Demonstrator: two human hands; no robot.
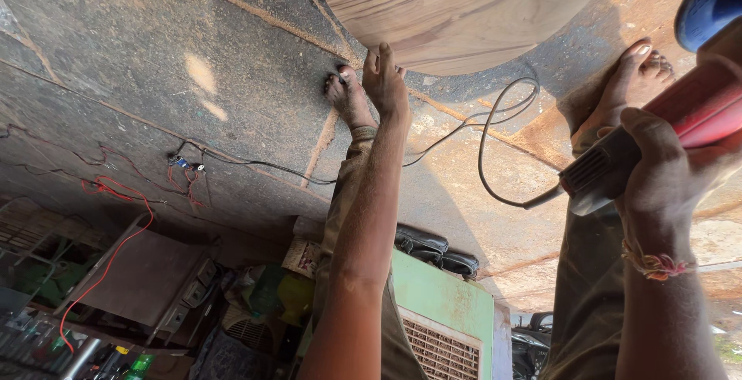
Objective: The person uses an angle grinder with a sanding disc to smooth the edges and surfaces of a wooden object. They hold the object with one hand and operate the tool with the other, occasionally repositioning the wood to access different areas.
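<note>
The left hand (385,78) lies flat, fingers pressed together, on the edge of the round wooden panel (456,9), which rests on the floor (154,63) just beyond them. The right hand (657,171) wraps its fingers around a red power grinder (665,129). Judging from this, the person does best bracing the panel firmly and keeping the black cord (495,148) behind the tool, away from both bare feet.

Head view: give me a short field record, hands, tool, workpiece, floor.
left hand: fingers on the edge of the round wooden panel
right hand: gripped around the red power tool
tool cable: black, looped across the stone floor
feet: bare, both near the panel
wires: red, trailing on the floor
green cabinet: beside the legs, slatted grille
</note>
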